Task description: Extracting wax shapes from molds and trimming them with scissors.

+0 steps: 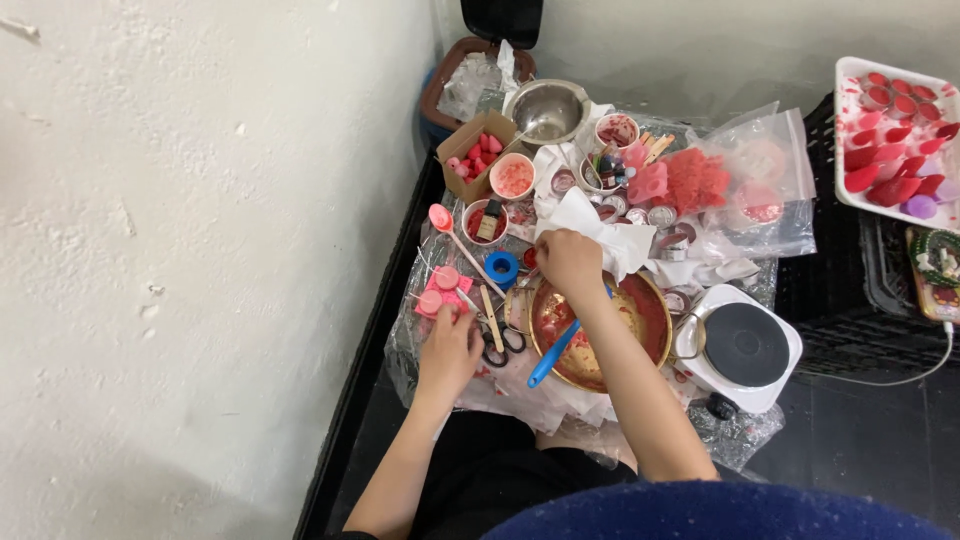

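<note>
White tray (850, 130) and phone (935, 275) cut by right edge.

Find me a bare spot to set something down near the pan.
Bare dark floor lies right of the hot plate. The middle is crowded: cups around the steel bowl, and scissors by the pan.

Round pan (650, 310) at centre of the plastic sheet (400, 340), spatula (553, 355) lying in it. Hot plate (745, 345) just right of pan; scissors (497, 345) just left. Tape roll (502, 267) behind scissors. Steel bowl (547, 110) at far edge, cardboard box (470, 155) left of it. Tray of moulded pieces (850, 130) well apart, far right. Tissue (600, 235) behind pan.
</note>
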